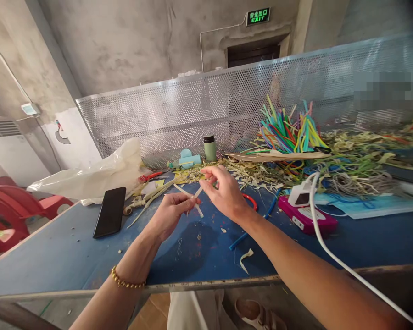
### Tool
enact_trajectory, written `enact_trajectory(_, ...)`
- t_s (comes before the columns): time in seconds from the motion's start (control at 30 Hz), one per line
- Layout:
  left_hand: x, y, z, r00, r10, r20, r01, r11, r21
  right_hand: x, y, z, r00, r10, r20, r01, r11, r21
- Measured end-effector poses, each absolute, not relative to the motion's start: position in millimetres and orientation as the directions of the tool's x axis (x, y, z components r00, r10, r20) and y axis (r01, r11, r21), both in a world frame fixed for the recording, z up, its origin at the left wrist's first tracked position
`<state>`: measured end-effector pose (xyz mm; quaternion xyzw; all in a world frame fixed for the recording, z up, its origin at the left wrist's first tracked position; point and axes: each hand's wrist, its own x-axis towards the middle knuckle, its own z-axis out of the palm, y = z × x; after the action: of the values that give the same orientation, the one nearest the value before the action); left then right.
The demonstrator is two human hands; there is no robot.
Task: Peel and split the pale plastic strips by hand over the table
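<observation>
Over the middle of the blue table, my left hand pinches pale dried-leaf strips where they cross between thumb and fingers. Just right of it, my right hand has thumb and forefinger closed on the upper end of one strip. Strip ends stick out above and below my left fingertips. Beneath the right wrist lies a tool with a red handle, partly covered by the arm. A blue rod and a curled scrap of leaf rest on the table nearby.
A black phone lies at left, beside clear plastic sheeting and red-handled scissors. Behind stand a green bottle and bundled colourful pipe cleaners. At right, a magenta power strip trails a white cable.
</observation>
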<state>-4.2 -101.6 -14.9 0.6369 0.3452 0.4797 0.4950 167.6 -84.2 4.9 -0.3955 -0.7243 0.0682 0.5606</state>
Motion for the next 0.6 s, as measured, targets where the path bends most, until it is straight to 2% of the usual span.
enact_trajectory(0.07,-4.3,-101.1,-16.3,0.328,0.909,0.259,-0.004,-0.272,0.962,168.4,-86.2,7.0,-0.240,0.570,0.786,0.538,0.752,-0.381)
enact_trajectory(0.1,-4.4,-101.1,-16.7,0.347,0.903,0.254,0.012,-0.275,0.961,168.2,-87.1,7.6,-0.321,0.572,0.755,0.527,0.770,-0.359)
enact_trajectory(0.17,-4.6,-101.4,-16.9,0.390,0.888,0.242,0.022,-0.272,0.962,167.6,-87.6,7.7,-0.398,0.628,0.669,0.478,0.764,-0.433)
enact_trajectory(0.27,-5.3,-102.3,-15.5,0.438,0.867,0.238,-0.047,-0.242,0.969,167.7,-85.2,6.3,-0.372,0.735,0.566,0.344,0.676,-0.652)
enact_trajectory(0.33,-5.6,-103.2,-13.9,0.444,0.866,0.230,-0.116,-0.199,0.973,168.1,-82.7,5.3,-0.346,0.784,0.516,0.262,0.609,-0.749)
enact_trajectory(0.4,-5.5,-104.5,-12.2,0.448,0.871,0.203,-0.169,-0.141,0.976,168.2,-80.7,4.1,-0.331,0.806,0.491,0.222,0.572,-0.790)
enact_trajectory(0.6,-3.3,-107.1,-10.5,0.458,0.875,0.156,-0.246,-0.044,0.968,164.8,-79.7,0.8,-0.311,0.817,0.485,0.213,0.557,-0.803)
